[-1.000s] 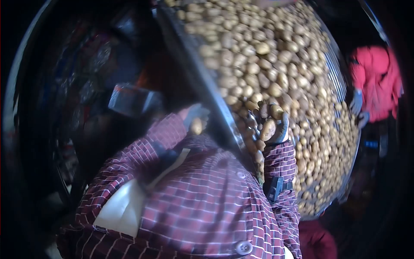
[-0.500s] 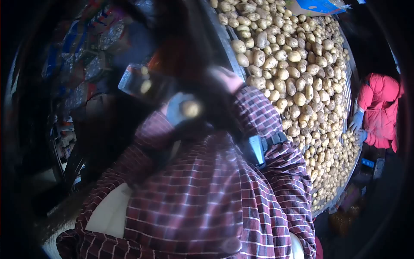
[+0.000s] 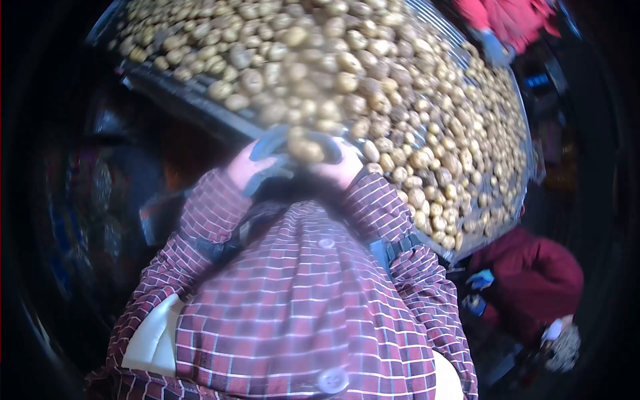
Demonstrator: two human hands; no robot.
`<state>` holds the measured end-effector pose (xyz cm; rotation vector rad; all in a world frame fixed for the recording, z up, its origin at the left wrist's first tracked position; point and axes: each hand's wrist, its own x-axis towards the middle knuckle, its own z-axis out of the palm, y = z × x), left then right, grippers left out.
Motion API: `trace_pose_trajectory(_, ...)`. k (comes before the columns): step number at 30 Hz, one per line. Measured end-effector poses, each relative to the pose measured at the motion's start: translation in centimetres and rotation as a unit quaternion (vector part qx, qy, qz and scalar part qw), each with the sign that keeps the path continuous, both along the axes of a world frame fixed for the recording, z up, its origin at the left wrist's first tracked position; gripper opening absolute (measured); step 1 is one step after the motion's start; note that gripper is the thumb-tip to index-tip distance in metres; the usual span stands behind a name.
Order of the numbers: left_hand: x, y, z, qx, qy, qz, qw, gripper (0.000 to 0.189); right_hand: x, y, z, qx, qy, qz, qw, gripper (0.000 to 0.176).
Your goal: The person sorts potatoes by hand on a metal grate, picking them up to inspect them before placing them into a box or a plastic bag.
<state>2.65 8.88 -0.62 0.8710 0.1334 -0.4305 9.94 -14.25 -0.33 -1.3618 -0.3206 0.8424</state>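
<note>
My left hand [image 3: 262, 162], in a grey-blue glove with the fingertips toward the middle, is at the near edge of the potato heap. Its thumb and fingers are apart. Opposite it, my right hand [image 3: 339, 162] curls its gloved fingers around a yellowish potato [image 3: 306, 150]. That potato sits in the gap between my two hands, nearer the right one; motion blur hides whether the left fingers touch it. Just beyond my hands lie many loose potatoes [image 3: 380, 102], the closest ones smeared by movement.
The potatoes lie on a large sorting table with a metal edge [image 3: 220, 119] and slatted bed. A person in a red jacket [image 3: 510, 23] has a gloved hand at the far side. Another person in a maroon top [image 3: 533, 273] bends by the right corner.
The view has swung toward the table. My left hand, earlier holding a potato off to the left, is now beside my right hand at the table edge. The maroon-clad person has come into view.
</note>
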Motion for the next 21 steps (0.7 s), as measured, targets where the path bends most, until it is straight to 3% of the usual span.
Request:
trace_pose_trajectory(2,1.4,-2.0,1.2,0.036,0.013,-0.036,0.999,0.070,-1.2,-1.4,1.7,-0.115,-0.187,-0.033,0.975,0.075)
trace_pose_trajectory(6,3.8,-5.4,0.9,0.061,-0.067,-0.099,0.991,0.062,-2.9,-5.3,3.5,-0.071,-0.151,-0.135,0.977,0.088)
trace_pose_trajectory(11,6.3,-11.1,-2.3,0.106,-0.102,-0.178,0.973,0.066,-4.7,-9.8,0.5,-0.014,-0.117,-0.224,0.967,0.088)
trace_pose_trajectory(12,6.6,-12.3,-1.8,0.106,-0.112,-0.201,0.967,0.067,-5.0,-10.3,0.1,-0.019,-0.076,-0.257,0.963,0.077)
trace_pose_trajectory(13,3.7,-13.8,3.0,0.137,-0.085,-0.222,0.962,0.068,-7.9,-11.7,3.2,-0.014,-0.048,-0.277,0.960,0.072)
trace_pose_trajectory(15,3.4,-15.2,3.4,0.175,-0.055,-0.280,0.942,0.071,-9.3,-14.3,3.4,-0.074,-0.023,-0.313,0.947,0.062)
trace_pose_trajectory(16,3.2,-15.4,3.1,0.206,-0.097,-0.287,0.930,0.064,-9.9,-15.5,3.3,-0.107,0.007,-0.350,0.931,0.061)
trace_pose_trajectory(18,3.8,-15.6,3.7,0.378,-0.244,-0.283,0.847,0.055,-10.8,-18.6,3.6,-0.166,0.068,-0.407,0.896,0.058)
trace_pose_trajectory(20,3.9,-16.6,3.1,0.407,-0.217,-0.219,0.860,0.045,-10.5,-22.0,3.9,-0.124,0.067,-0.541,0.829,0.056)
trace_pose_trajectory(21,4.3,-16.7,3.7,0.441,-0.237,-0.222,0.837,0.045,-10.5,-24.1,3.1,-0.061,0.074,-0.588,0.803,0.055)
